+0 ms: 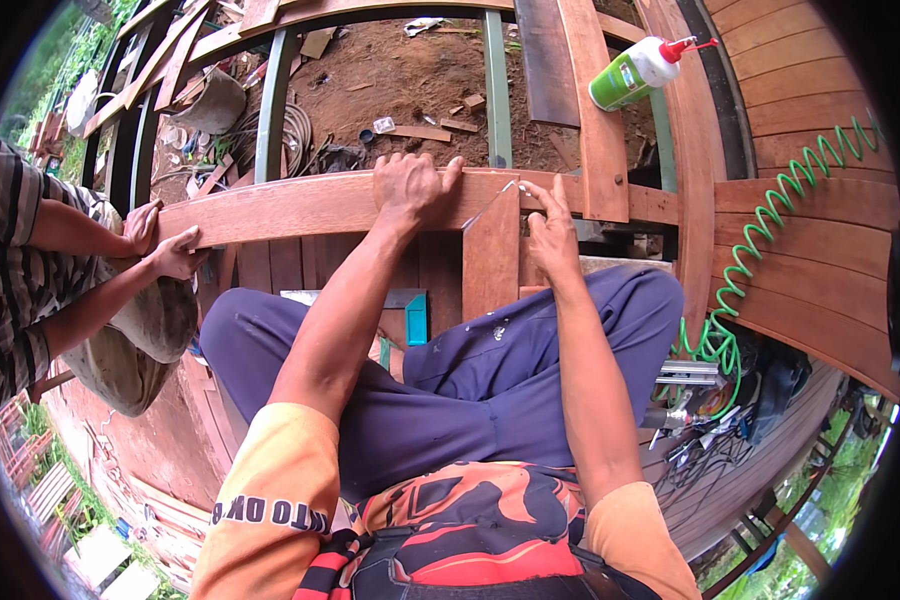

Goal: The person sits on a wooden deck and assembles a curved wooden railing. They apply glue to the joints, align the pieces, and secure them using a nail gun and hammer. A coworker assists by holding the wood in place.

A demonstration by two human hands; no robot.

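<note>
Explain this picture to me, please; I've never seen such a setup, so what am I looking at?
There is no machine here, only a seated person's bare hands. The single picture comes from a wide fisheye camera on their head, looking down, so straight edges bend near the rim. The left hand lies over a long plank. The right hand has its fingers at the corner where that plank meets a short board; I see nothing held in it. A green-and-white bottle sits on the woodwork beyond. At left, a co-worker's hands are at the plank's end. A green coiled hose hangs at right.
</note>
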